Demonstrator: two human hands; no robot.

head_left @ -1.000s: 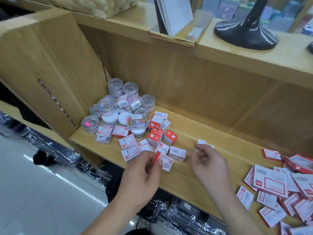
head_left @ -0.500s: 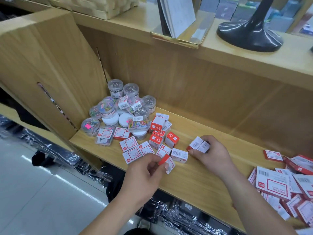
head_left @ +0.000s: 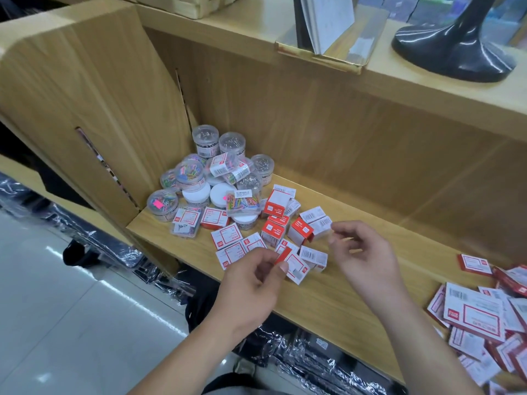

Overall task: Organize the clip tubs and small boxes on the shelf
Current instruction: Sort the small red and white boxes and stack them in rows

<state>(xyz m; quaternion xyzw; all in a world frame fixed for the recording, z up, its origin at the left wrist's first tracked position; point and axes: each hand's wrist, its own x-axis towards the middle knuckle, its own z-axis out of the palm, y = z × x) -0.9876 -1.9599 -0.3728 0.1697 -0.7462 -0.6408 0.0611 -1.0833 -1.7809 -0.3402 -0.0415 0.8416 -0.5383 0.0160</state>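
Several clear round clip tubs (head_left: 190,176) are heaped in the shelf's back left corner, some holding coloured clips. Small red-and-white boxes (head_left: 273,232) lie scattered in front of them on the wooden shelf (head_left: 356,295). My left hand (head_left: 253,286) pinches one small box (head_left: 295,265) by its red end, just above the shelf. My right hand (head_left: 363,253) hovers with loosely curled fingers and holds nothing. Its fingertips are right beside two white-sided boxes (head_left: 318,223) that sit against the red boxes.
A pile of larger flat red-and-white boxes (head_left: 479,312) lies at the shelf's right end. The wooden side panel (head_left: 85,109) walls the left. On the ledge above stand a black stand base (head_left: 453,52), a booklet holder (head_left: 325,35) and a woven basket (head_left: 185,5).
My right hand carried two small boxes leftward, set them against the red boxes and let go. My left hand lifted its pinched box slightly.
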